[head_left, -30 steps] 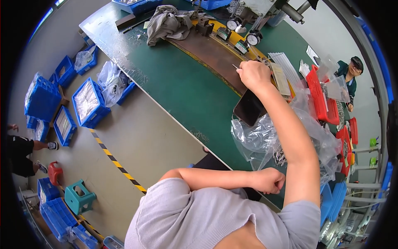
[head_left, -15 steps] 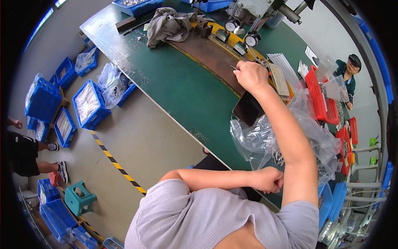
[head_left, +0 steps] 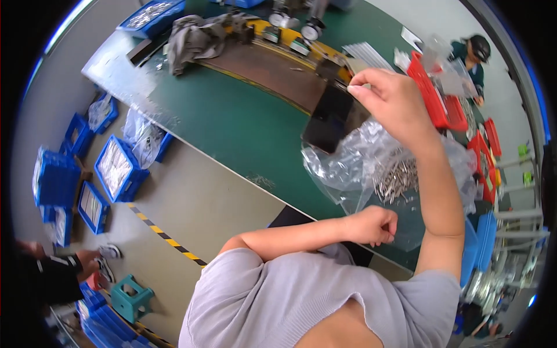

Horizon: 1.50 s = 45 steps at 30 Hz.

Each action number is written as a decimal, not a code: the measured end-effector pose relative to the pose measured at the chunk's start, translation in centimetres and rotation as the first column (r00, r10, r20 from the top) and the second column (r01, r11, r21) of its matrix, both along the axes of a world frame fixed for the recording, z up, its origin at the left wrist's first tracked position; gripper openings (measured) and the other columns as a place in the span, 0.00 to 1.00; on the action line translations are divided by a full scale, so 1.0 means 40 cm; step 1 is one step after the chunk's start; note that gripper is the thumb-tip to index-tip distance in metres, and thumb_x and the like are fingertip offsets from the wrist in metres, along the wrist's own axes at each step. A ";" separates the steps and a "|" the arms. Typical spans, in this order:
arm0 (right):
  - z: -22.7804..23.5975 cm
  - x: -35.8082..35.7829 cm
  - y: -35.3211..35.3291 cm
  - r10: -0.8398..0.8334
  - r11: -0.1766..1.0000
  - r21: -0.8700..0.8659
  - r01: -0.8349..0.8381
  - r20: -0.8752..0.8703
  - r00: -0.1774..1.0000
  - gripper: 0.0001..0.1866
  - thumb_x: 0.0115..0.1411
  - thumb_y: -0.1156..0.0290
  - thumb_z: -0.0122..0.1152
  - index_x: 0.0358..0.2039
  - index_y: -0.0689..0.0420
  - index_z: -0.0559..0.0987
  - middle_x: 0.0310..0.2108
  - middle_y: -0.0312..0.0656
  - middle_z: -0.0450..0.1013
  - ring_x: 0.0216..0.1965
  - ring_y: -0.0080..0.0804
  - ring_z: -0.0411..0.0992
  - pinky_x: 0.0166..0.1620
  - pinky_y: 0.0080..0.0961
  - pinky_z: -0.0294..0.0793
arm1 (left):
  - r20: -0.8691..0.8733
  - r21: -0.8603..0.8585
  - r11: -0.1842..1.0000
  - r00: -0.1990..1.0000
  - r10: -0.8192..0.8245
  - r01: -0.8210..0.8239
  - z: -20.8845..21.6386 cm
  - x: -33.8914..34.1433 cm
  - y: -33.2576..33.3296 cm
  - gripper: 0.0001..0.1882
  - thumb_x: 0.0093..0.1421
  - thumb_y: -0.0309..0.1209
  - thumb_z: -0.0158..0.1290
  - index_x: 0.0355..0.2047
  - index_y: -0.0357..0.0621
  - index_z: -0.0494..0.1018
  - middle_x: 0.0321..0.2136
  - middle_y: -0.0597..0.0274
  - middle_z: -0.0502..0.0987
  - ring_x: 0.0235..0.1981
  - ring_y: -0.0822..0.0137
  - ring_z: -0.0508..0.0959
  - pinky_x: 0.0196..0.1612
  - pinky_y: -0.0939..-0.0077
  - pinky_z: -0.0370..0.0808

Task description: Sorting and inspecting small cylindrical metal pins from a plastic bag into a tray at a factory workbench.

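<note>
My right hand [head_left: 394, 107] hovers over the near right end of the brown metal plate [head_left: 264, 72], beside a black phone [head_left: 328, 119]. Its thumb and forefinger come together in a pinch; anything between them is too small to make out. One small pin-like piece [head_left: 296, 69] lies on the plate. Below my right wrist, a heap of small metal pins [head_left: 397, 178] rests on a clear plastic bag [head_left: 342, 165]. Close to the table's near edge, my left hand [head_left: 374, 225] is curled closed, and its contents are hidden.
Dial gauges [head_left: 312, 29] stand along the yellow strip behind the plate, with a grey cloth [head_left: 194, 43] at its left. Red baskets [head_left: 435, 95] line the right, where another person [head_left: 473, 58] sits. Blue crates [head_left: 119, 168] and a green stool [head_left: 131, 297] occupy the floor.
My right hand has drawn back from the plate toward the pin heap. A small piece lies on the plate where its fingertips were. The view has shifted; my left hand stays closed.
</note>
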State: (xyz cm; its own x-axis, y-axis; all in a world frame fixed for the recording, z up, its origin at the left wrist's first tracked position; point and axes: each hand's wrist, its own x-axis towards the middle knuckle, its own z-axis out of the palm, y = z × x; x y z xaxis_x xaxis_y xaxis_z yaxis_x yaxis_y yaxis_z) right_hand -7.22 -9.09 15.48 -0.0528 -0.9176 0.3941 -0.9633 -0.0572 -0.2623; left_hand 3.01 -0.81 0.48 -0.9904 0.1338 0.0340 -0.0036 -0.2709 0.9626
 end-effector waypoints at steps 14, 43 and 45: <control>-0.187 -0.223 0.606 -0.472 0.836 0.340 0.430 0.048 0.880 0.07 0.48 0.72 0.61 0.30 0.58 0.76 0.26 0.42 0.72 0.28 0.40 0.71 0.32 0.31 0.69 | 0.194 0.124 0.992 0.981 -0.018 -0.006 0.029 -0.032 0.009 0.04 0.58 0.22 0.51 0.33 0.37 0.68 0.27 0.62 0.75 0.27 0.75 0.75 0.28 0.82 0.74; -0.276 -0.198 0.603 -0.112 0.973 0.086 0.214 0.987 0.111 0.06 0.62 0.71 0.51 0.34 0.60 0.71 0.26 0.33 0.70 0.24 0.12 0.63 0.26 0.11 0.62 | 0.348 0.673 0.726 0.927 -0.138 -0.144 0.002 -0.189 -0.008 0.05 0.59 0.28 0.51 0.35 0.42 0.71 0.31 0.58 0.75 0.28 0.69 0.73 0.30 0.80 0.73; -0.272 -0.193 0.602 -0.078 0.973 0.027 0.229 0.972 0.220 0.05 0.61 0.73 0.51 0.33 0.61 0.71 0.26 0.33 0.70 0.29 0.15 0.68 0.33 0.14 0.68 | 0.353 0.675 0.720 0.927 -0.126 -0.159 0.001 -0.187 -0.010 0.05 0.59 0.28 0.51 0.35 0.42 0.71 0.31 0.58 0.75 0.28 0.69 0.73 0.30 0.80 0.73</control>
State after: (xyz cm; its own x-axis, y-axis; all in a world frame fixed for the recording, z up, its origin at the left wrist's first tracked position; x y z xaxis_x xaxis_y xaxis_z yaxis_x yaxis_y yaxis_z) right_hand -14.96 15.00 4.59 -0.5957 -0.8031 0.0157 0.0236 -0.0370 -0.9990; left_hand -4.48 -1.20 0.50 -0.9511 0.1977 -0.2373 -0.2866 -0.8512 0.4396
